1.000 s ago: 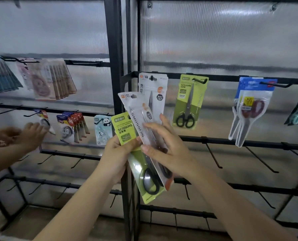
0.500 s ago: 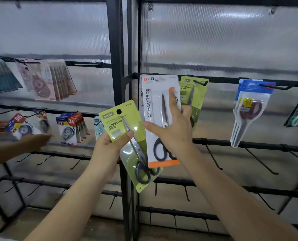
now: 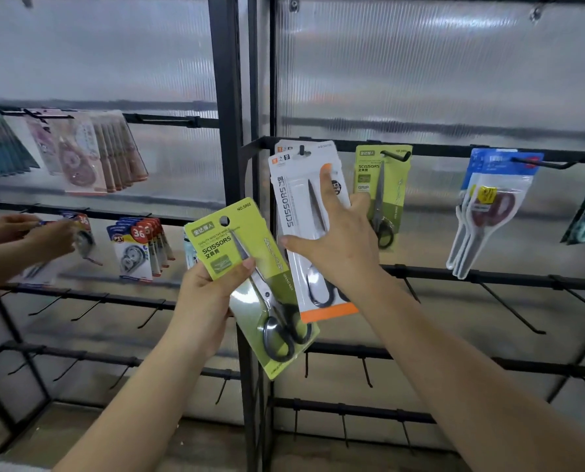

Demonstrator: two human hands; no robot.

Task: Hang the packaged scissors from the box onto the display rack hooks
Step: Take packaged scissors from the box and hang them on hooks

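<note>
- The black display rack fills the view: upright posts near the middle, horizontal bars crossing both bays, translucent ribbed panels behind.
- The white scissors package with an orange bottom strip hangs upright at the left end of the right bay's top bar, its hang hole over a hook; another white card shows just behind its top edge.
- The green scissors package is off the rack, tilted with its top leaning left, in front of the central post and below the white package, whose lower corner it overlaps.
- The right hand lies against the front of the white package, fingers spread and mostly straight, index finger pointing up along the card, thumb out to the left.
- The left hand grips the green package near its upper left, thumb pressed on the front and fingers curled behind.
- A second green scissors pack hangs on the next hook to the right, partly hidden by the right hand.
- Blue-carded scissors packs hang further right on the same bar.
- In the left bay, correction tape packs hang on the middle bar, and another person's hands reach in at the left edge.
</note>
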